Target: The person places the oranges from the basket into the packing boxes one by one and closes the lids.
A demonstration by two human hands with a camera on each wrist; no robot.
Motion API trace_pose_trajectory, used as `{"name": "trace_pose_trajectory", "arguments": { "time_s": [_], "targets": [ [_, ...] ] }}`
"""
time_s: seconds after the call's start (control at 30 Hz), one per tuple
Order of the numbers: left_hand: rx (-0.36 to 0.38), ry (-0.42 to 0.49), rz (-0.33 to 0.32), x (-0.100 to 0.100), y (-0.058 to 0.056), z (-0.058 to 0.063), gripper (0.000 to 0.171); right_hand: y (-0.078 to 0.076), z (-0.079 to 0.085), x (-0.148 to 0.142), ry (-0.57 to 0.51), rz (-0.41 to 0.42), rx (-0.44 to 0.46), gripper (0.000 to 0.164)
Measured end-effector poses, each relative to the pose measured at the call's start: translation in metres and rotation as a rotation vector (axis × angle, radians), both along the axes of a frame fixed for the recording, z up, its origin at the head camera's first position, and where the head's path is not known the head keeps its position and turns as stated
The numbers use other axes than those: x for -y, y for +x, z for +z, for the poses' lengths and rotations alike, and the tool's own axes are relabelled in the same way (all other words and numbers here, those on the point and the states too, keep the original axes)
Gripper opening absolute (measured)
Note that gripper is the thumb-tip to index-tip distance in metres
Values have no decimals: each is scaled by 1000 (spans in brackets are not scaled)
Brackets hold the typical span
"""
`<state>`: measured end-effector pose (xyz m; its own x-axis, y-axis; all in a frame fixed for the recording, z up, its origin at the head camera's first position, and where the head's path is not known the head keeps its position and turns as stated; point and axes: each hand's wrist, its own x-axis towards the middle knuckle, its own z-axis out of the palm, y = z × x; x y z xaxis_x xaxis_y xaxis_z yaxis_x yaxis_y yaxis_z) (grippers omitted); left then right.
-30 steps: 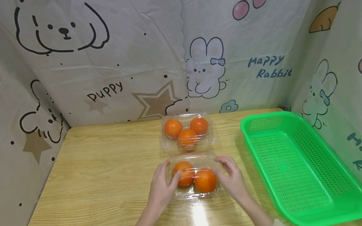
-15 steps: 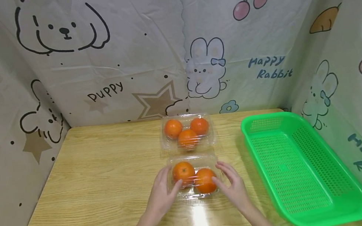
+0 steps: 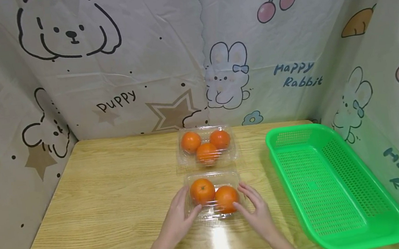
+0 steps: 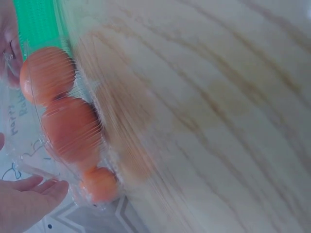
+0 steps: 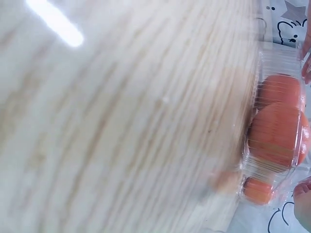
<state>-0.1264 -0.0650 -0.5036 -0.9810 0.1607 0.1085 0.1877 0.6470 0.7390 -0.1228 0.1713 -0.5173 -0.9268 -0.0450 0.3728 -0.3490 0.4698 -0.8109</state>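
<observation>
A clear plastic clamshell box [image 3: 213, 176] with two large oranges [image 3: 202, 191] rests on the wooden table between both hands, its lid down over the fruit. My left hand [image 3: 176, 215] lies along its left side, thumb near the front corner, fingers loosely straight against the edge. On the opposite side, my right hand [image 3: 259, 212] does the same, its thumb [image 3: 239, 207] near the front-right orange. The left wrist view shows the left fingertips [image 4: 58, 191] at the box edge. Behind stands a second clear box [image 3: 205, 128] with three smaller oranges [image 3: 207, 153].
A long green plastic basket [image 3: 313, 185] with perforated sides stands to the right on the wooden table [image 3: 113, 208]. Printed cloth [image 3: 118, 59] with cartoon animals encloses the table at the back and both sides. A bright light reflection shows on the table near the front.
Both hands have slid slightly toward the front along the near box's sides. The back edge of its lid sits a little lower. The far box and basket stay put.
</observation>
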Motion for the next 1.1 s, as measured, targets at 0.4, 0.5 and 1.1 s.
{"name": "trace_pose_trajectory", "arguments": {
  "time_s": [0.4,0.5,1.1],
  "targets": [
    [-1,-15,-28,2,4,-6,73,1,-22,-3,67,17,-140,47],
    [1,-27,-31,2,4,-9,75,4,-13,1,55,17,-183,48],
    [-1,-1,-48,7,5,-16,65,7,-7,-2,-120,137,-109,49]
  ]
}}
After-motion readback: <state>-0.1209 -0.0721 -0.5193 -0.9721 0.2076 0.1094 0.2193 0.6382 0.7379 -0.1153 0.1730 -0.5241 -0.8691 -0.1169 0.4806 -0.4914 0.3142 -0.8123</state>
